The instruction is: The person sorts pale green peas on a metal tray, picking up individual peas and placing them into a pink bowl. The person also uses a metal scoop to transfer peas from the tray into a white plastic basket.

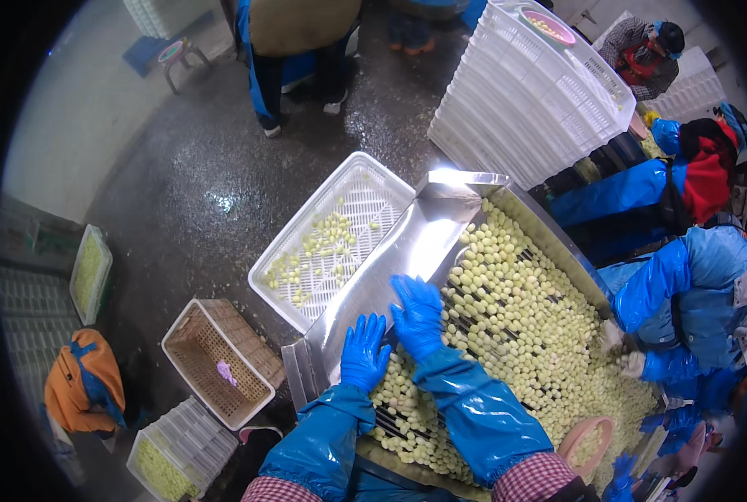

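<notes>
My left hand (364, 354) and my right hand (418, 314), both in blue gloves and blue sleeves, lie palm down over the metal chute (379, 276) at the end of a sorting machine. Their fingers are spread, and neither visibly grips anything. Many pale green oval fruits (505, 276), which look like grapes or plums, cover the dark slatted bed right of my right hand; some lie below my left hand. Past the chute's lip, a white perforated plastic tray (285, 257) holds scattered fruits. What lies under my palms is hidden.
A tall stack of white trays (511, 94) stands behind the machine. A brown crate (210, 357) with a pink scrap is at left, above white trays of fruit (166, 470). A pink basket (587, 442) sits on the fruit. Several co-workers (662, 282) stand along the right side.
</notes>
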Tool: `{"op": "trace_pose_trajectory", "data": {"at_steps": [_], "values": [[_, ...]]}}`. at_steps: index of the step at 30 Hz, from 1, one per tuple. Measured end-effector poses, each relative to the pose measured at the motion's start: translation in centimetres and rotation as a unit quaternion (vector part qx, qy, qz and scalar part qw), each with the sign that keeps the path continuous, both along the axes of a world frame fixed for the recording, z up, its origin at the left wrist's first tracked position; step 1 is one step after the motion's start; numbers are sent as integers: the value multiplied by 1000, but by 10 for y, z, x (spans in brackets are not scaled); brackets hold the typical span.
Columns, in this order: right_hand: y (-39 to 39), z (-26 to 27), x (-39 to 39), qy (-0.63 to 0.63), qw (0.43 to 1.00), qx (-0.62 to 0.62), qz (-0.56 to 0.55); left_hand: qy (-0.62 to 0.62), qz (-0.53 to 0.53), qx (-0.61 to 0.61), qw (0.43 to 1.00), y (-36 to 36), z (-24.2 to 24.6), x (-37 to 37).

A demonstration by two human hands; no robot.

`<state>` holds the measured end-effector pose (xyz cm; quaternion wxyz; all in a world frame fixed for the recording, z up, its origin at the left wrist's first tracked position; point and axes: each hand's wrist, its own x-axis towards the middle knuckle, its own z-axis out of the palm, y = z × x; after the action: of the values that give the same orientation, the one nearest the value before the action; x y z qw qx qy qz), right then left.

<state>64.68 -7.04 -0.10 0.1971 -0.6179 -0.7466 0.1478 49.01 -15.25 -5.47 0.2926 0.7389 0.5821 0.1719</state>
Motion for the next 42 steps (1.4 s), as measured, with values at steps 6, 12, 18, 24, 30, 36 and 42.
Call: {"op": "trace_pose_trajectory", "data": {"at_steps": [6,12,18,24,30,36,42], "values": [[-80,25,77,47,995,39,-82,-26,8,12,1000,0,12,2],[-155,40,86,123,986,4,-112,-17,2,26,1000,-1,10,1],[-166,51,35,84,996,-33,5,-33,14,9,999,-3,4,9],[-147,38,34,186,974,-60,-115,-91,43,-9,995,0,33,-7],[64,128,145,377,894,-17,-243,-333,353,10,874,74,-21,-180],[122,208,165,439,890,-19,-119,-425,399,-327,744,89,-119,-252],[-78,100,56,329,900,-285,-36,-324,444,-527,648,86,-159,-210]]}}
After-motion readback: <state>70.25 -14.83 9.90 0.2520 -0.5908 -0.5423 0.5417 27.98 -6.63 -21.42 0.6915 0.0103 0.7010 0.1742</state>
